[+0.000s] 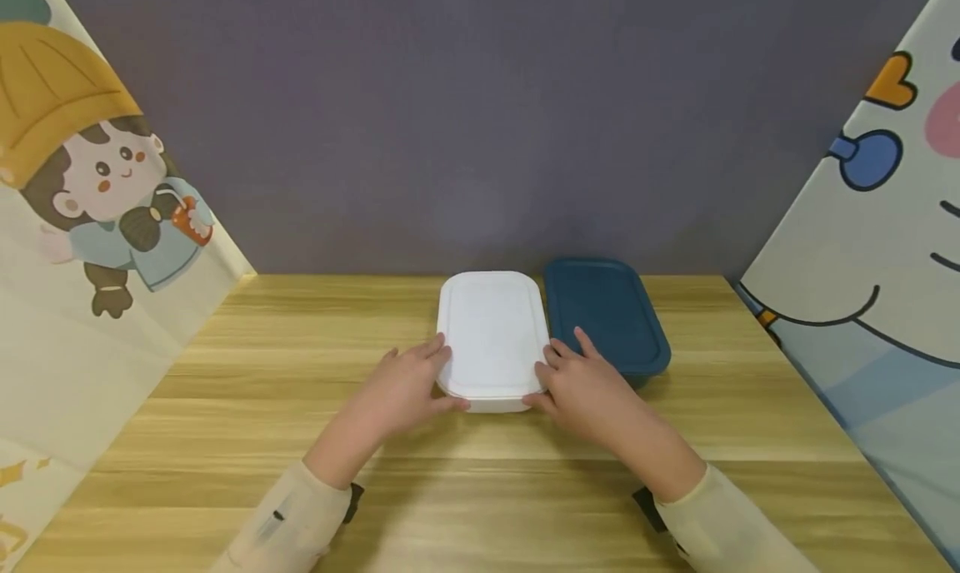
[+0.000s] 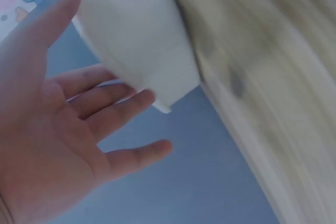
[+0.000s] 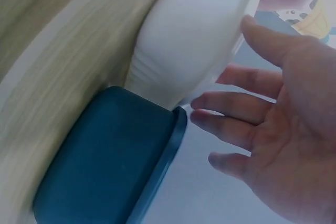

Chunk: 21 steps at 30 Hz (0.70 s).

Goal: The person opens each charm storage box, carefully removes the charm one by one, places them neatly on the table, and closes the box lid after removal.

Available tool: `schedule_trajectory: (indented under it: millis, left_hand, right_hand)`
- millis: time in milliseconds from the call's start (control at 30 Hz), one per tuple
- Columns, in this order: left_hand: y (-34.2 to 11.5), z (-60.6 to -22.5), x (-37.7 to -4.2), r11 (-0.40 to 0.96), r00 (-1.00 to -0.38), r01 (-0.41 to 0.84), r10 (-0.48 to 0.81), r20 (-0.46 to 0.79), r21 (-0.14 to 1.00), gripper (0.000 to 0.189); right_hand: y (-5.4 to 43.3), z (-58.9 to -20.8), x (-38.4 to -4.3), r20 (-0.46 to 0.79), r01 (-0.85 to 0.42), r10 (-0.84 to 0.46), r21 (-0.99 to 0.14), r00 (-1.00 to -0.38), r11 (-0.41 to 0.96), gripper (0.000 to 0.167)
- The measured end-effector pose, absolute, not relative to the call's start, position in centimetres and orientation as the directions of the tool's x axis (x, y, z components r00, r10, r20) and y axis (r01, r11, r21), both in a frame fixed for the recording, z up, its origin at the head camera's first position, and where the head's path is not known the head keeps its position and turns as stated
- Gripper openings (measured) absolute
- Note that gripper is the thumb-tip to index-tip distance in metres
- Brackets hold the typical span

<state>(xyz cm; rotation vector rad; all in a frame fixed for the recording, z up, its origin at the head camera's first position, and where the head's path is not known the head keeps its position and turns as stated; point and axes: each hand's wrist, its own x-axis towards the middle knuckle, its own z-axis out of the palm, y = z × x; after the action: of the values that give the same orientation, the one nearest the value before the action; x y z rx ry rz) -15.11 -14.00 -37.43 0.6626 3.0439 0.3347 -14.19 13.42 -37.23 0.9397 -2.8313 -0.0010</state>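
Observation:
A white lidded container sits upright on the table with its lid on. My left hand touches its near left corner, thumb at the front edge and fingers along the side. In the left wrist view those fingers are spread and fairly straight beside the lid's rim. On the opposite near corner, my right hand rests its thumb and fingertips against the lid's edge. A dark blue lidded container stands close on the right, partly behind the right hand's raised finger.
The wood-grain table meets a dark grey-purple back panel just behind both containers. Cartoon-printed panels stand at the left and the right.

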Motion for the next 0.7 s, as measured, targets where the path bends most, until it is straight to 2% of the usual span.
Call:
schedule_trajectory:
  millis: [233, 400, 533, 700]
  left_hand:
    - [-13.8, -37.1, -13.9, 0.884, -0.904, 0.426, 0.427, 0.036, 0.193, 0.084]
    - [-14.0, -37.1, -13.2, 0.884, -0.902, 0.431, 0.425, 0.072, 0.180, 0.084]
    - [-14.0, -37.2, -13.1, 0.884, -0.901, 0.435, 0.427, 0.082, 0.174, 0.084]
    - [-13.9, -37.4, -13.2, 0.887, -0.918, 0.395, 0.390, 0.071, 0.238, 0.088]
  right_hand:
    - [13.7, -36.7, -12.7, 0.126, -0.640, -0.642, 0.061, -0.756, 0.766, 0.041]
    - [13.8, -36.6, -12.4, 0.152, -0.657, -0.656, 0.049, -0.739, 0.752, 0.035]
    - [13.9, -36.8, -12.3, 0.166, -0.648, -0.638, -0.011, -0.752, 0.761, 0.033]
    - [13.8, -37.1, -12.1, 0.136, -0.572, -0.556, -0.186, -0.820, 0.799, 0.031]
